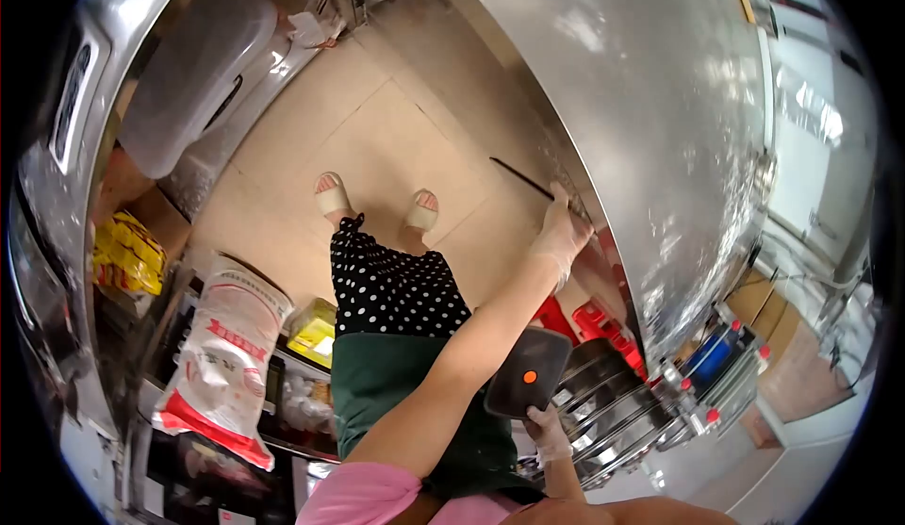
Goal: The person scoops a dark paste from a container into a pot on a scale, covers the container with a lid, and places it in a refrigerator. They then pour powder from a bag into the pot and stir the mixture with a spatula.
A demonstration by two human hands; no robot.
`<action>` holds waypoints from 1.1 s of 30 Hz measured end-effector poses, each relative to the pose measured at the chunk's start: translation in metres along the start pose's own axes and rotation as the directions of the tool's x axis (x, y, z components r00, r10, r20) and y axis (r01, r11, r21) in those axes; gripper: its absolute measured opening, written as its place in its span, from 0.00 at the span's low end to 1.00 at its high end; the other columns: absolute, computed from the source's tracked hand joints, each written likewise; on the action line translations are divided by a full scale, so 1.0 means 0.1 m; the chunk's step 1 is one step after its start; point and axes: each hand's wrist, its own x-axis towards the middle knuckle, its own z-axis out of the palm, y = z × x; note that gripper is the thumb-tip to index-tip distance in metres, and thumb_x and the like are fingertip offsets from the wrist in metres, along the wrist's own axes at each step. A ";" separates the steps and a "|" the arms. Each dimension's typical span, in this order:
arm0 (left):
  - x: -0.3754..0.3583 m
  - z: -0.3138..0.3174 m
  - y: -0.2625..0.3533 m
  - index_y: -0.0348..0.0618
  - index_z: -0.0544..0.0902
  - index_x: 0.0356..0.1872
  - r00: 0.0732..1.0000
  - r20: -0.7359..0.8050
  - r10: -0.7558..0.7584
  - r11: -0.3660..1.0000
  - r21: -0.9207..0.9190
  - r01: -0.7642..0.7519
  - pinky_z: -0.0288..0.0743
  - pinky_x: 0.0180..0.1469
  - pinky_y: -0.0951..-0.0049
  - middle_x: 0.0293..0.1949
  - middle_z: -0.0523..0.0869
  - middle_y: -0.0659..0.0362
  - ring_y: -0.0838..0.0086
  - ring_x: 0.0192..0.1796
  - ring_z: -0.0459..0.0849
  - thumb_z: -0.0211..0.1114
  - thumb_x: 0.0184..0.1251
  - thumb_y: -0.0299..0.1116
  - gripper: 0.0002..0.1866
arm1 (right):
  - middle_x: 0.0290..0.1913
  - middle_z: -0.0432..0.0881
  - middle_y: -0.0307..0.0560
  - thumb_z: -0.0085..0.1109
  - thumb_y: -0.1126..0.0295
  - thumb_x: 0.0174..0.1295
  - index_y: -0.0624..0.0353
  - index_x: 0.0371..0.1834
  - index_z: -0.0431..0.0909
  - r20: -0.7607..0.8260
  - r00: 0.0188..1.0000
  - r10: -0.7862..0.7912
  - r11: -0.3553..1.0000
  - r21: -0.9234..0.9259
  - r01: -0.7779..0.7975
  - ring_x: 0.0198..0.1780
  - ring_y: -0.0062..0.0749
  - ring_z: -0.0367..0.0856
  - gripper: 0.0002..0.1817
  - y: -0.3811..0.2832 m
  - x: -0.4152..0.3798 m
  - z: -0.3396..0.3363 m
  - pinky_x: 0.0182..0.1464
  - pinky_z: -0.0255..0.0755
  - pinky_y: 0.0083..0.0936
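Observation:
My left hand [564,231], in a clear plastic glove, reaches across my body to the edge of the steel counter [650,120]. A thin black stick [520,176] juts out from its fingers over the floor. Lower down, my right hand [547,431], gloved too, grips the near edge of a dark, rounded rectangular container [528,369]. One round orange spot [530,377] shows on the container's dark face. My left forearm passes just beside its upper left corner. Red items [603,332] are partly visible between that forearm and the counter.
Round stacked metal ware [608,407] stands right of the container. On the left, a white and red sack [226,360] lies by a shelf with a yellow packet [127,252]. A large translucent bin [203,63] sits at upper left. My sandalled feet are on the tiled floor [377,129].

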 end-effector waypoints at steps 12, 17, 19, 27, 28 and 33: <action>-3.07 -0.08 2.41 0.32 0.71 0.67 0.298 0.399 0.867 -0.430 0.902 0.041 0.69 0.66 0.61 0.60 0.80 0.43 0.57 0.62 0.78 0.66 0.66 0.58 0.41 | 0.54 0.82 0.45 0.70 0.63 0.57 0.65 0.64 0.70 0.119 0.985 0.128 0.901 -0.429 -0.065 0.52 0.33 0.82 0.33 -0.84 1.42 0.71 0.53 0.76 0.31; -3.45 -0.05 3.30 0.33 0.77 0.62 0.095 0.560 0.823 -0.567 0.819 0.084 0.79 0.52 0.64 0.58 0.82 0.49 0.62 0.57 0.81 0.66 0.59 0.68 0.45 | 0.68 0.74 0.47 0.60 0.66 0.63 0.65 0.72 0.63 0.065 0.997 -0.031 0.903 -0.425 0.056 0.69 0.39 0.71 0.34 -1.00 2.14 1.68 0.73 0.62 0.38; -3.58 0.00 3.55 0.28 0.75 0.62 0.116 0.602 0.790 -0.612 0.784 0.101 0.72 0.62 0.60 0.60 0.80 0.46 0.59 0.61 0.78 0.63 0.62 0.67 0.46 | 0.69 0.72 0.48 0.60 0.63 0.66 0.63 0.72 0.63 0.175 0.983 -0.050 0.951 -0.291 0.100 0.70 0.39 0.69 0.33 -1.06 2.53 1.76 0.73 0.62 0.39; -3.82 -0.09 3.82 0.25 0.69 0.66 0.189 0.649 0.736 -0.675 0.722 0.149 0.68 0.67 0.59 0.64 0.75 0.42 0.55 0.65 0.75 0.55 0.70 0.65 0.45 | 0.71 0.65 0.58 0.62 0.68 0.67 0.69 0.71 0.61 0.383 0.746 -0.544 0.749 0.623 0.226 0.71 0.52 0.64 0.32 -2.06 3.93 2.34 0.72 0.68 0.37; -3.81 -0.09 3.80 0.25 0.69 0.66 0.188 0.649 0.737 -0.675 0.722 0.151 0.69 0.66 0.59 0.64 0.75 0.42 0.55 0.65 0.75 0.54 0.70 0.65 0.45 | 0.71 0.65 0.58 0.62 0.69 0.67 0.69 0.71 0.61 0.354 0.739 -0.573 0.693 0.691 0.206 0.71 0.53 0.64 0.33 -2.21 4.06 2.42 0.72 0.68 0.39; -3.76 -0.08 3.68 0.24 0.73 0.63 0.182 0.655 0.733 -0.680 0.706 0.198 0.69 0.65 0.58 0.61 0.79 0.42 0.56 0.62 0.78 0.56 0.71 0.63 0.43 | 0.67 0.72 0.57 0.62 0.76 0.64 0.65 0.69 0.67 0.196 0.892 -0.407 0.291 0.954 -0.077 0.68 0.49 0.70 0.29 -3.04 4.42 2.73 0.63 0.76 0.35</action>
